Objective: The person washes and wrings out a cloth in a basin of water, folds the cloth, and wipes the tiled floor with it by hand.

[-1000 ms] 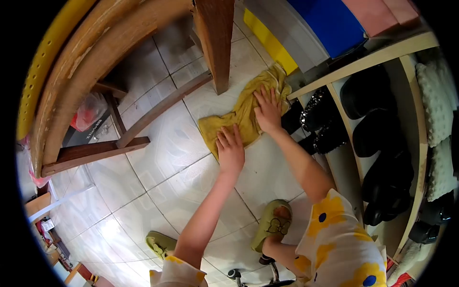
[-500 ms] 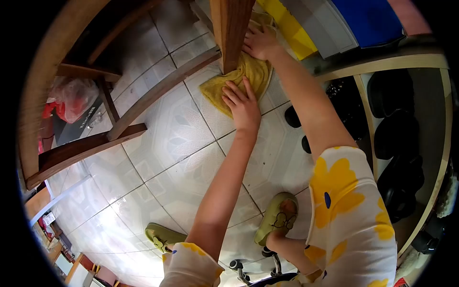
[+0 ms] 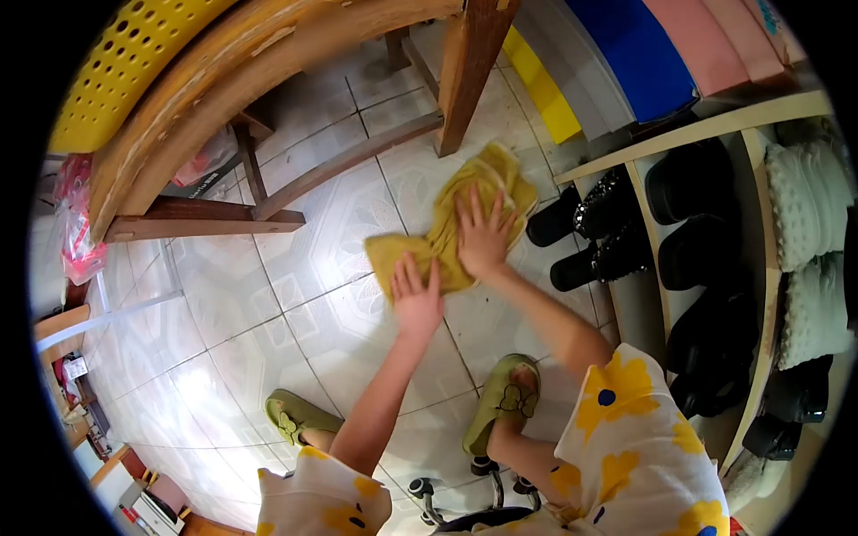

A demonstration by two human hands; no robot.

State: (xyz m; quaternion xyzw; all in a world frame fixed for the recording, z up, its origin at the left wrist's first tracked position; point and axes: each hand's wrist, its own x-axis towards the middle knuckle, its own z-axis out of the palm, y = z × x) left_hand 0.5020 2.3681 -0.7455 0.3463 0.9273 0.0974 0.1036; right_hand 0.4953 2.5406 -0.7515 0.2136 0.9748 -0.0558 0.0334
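Observation:
A yellow cloth [image 3: 443,237] lies spread and wrinkled on the tiled floor [image 3: 344,335]. My left hand [image 3: 417,299] rests on its near left corner with the fingers stretched out flat. Farther along the cloth, my right hand [image 3: 483,239] presses down with its fingers spread. Neither hand is closed around the fabric. Just beyond the cloth's far edge stands a wooden leg [image 3: 474,76] of a piece of furniture.
Wooden furniture with crossbars [image 3: 357,161] fills the upper left, below a yellow perforated basket [image 3: 134,67]. At right, a shoe rack [image 3: 639,232] holds black and white shoes. Boxes, including a blue one [image 3: 635,58], sit above it. Green slippers [image 3: 500,406] and wheeled chair legs [image 3: 487,487] are nearby.
Both hands and the cloth have moved back from the wooden leg, toward me. My right hand has come out from behind the leg. The view has shifted, showing more of the shoe rack.

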